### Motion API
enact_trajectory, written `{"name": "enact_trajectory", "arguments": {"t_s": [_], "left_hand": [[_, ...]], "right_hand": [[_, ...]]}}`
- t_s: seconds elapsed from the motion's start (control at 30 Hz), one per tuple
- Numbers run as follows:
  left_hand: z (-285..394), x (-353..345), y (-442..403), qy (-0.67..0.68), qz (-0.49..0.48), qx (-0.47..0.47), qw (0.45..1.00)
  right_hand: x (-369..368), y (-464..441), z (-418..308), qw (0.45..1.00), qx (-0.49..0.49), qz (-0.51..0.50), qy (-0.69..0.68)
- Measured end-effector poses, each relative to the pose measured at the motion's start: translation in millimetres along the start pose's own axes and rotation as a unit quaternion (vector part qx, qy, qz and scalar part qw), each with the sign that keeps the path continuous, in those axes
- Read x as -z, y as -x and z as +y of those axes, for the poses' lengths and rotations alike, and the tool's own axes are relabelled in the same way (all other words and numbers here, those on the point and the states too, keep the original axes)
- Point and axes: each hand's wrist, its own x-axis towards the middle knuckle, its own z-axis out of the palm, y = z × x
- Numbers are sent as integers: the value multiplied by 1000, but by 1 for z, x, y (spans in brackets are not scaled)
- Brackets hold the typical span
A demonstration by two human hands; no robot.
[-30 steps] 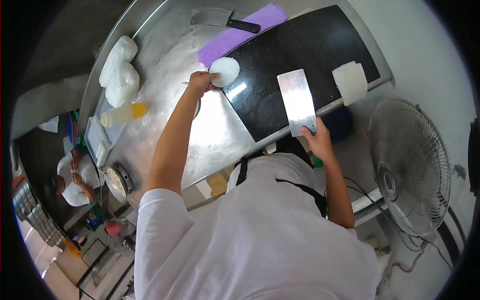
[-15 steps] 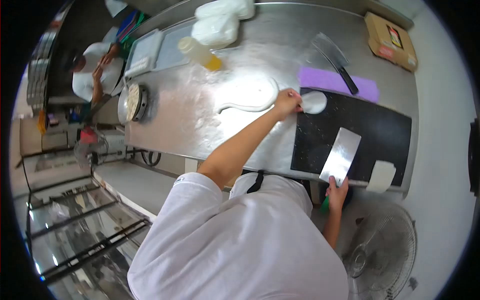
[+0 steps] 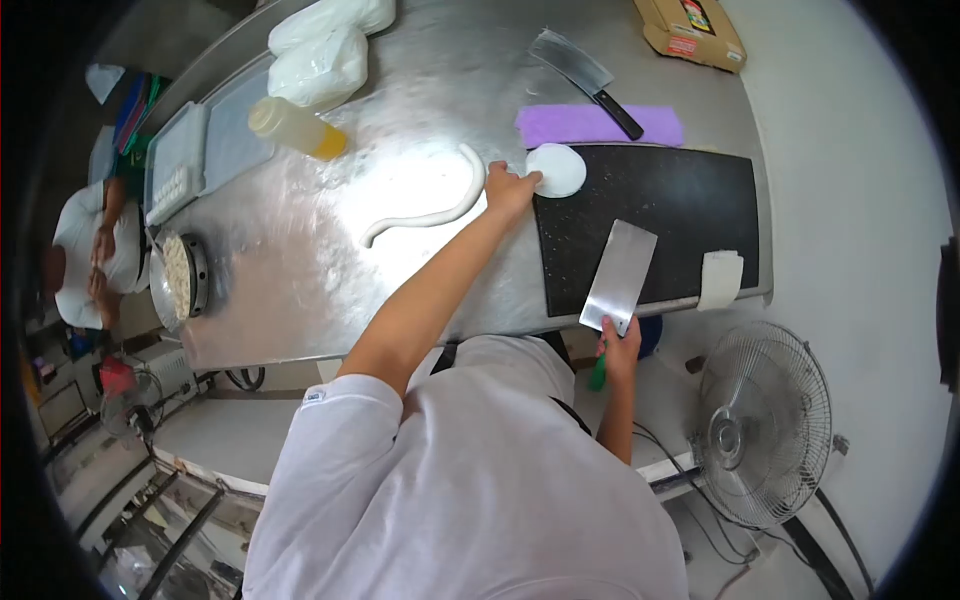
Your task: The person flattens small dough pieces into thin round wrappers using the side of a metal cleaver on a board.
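So closest to us, our right hand (image 3: 620, 347) has its fingers closed round the green-handled cleaver (image 3: 620, 272), its broad blade out over the near edge of the black board (image 3: 680, 215). A folded white cloth (image 3: 721, 279) hangs over that same edge, off to the right. Down past the table, a floor fan (image 3: 765, 425) stands on our right.

Further out, our left hand (image 3: 510, 188) is pinching the near-left rim of the white disc (image 3: 557, 171) — that's at the board's far left corner, right by the purple cloth (image 3: 545, 125). Just left of our hand, a curved white rope of dough (image 3: 425, 218) lies on the metal table (image 3: 430, 290).

Beyond the board, the second cleaver (image 3: 575, 62) has its black handle across the purple cloth. On the far left we've got a squeeze bottle (image 3: 297, 128), white plastic bags (image 3: 320, 65) and trays (image 3: 235, 120) — plus another person (image 3: 95, 250) past the table's end, hands close together. A cardboard box (image 3: 690, 28) sits at the far right.
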Motion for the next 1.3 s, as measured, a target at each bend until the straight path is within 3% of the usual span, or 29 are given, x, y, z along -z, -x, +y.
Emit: {"name": "enact_trajectory", "arguments": {"t_s": [0.07, 0.13, 0.2, 0.27, 0.37, 0.5, 0.57, 0.6, 0.67, 0.77, 0.8, 0.87, 0.97, 1.07, 1.13, 1.17, 1.3], "left_hand": [[18, -6, -4, -33, -7, 31, 999], [-11, -28, -44, -15, 13, 26, 999], [-19, -28, -66, 40, -128, 148, 980], [0, -20, -46, 31, -100, 151, 983], [-2, -18, -42, 101, -82, 96, 987], [5, -23, -37, 36, -40, 29, 998], [26, -22, -12, -7, -21, -111, 994], [24, -25, -8, -5, -16, -109, 994], [21, -28, -7, 138, -115, -137, 974], [36, -6, 26, 159, -109, -112, 975], [32, 5, 33, 185, -114, -100, 971], [18, 34, 50, 267, -126, 10, 955], [-10, 90, 67, 310, -79, 68, 945], [-55, 145, 57, 315, -30, 53, 947], [-44, 204, 53, 244, 23, 51, 968], [-44, 233, 41, 288, 34, 46, 956], [-10, 400, -25, 251, 155, -95, 951]], "right_hand": [[-2, 6, 2, 1000, -18, 10, -22], [2, 7, 1, 998, -35, 18, -45], [7, 4, -2, 999, -11, 7, -29], [12, -6, -3, 1000, -2, 7, -24], [20, -20, -13, 1000, -20, 1, -8], [33, -38, -16, 1000, 8, -19, -5], [38, -44, -21, 1000, -3, -20, 3], [40, -45, -23, 1000, -17, -19, 10], [41, -45, -27, 1000, -8, -17, -2], [37, -47, -29, 999, -20, -8, -24], [40, -52, -23, 999, -12, -26, -17], [29, -47, -34, 1000, -25, -17, -5], [19, -56, -25, 999, 14, -39, 2], [-3, -53, -36, 998, 44, -49, 19], [-17, -50, -43, 997, 46, -53, 35], [-23, -52, -46, 997, 45, -52, 44], [-61, -46, -65, 995, 46, -53, 65]]}}
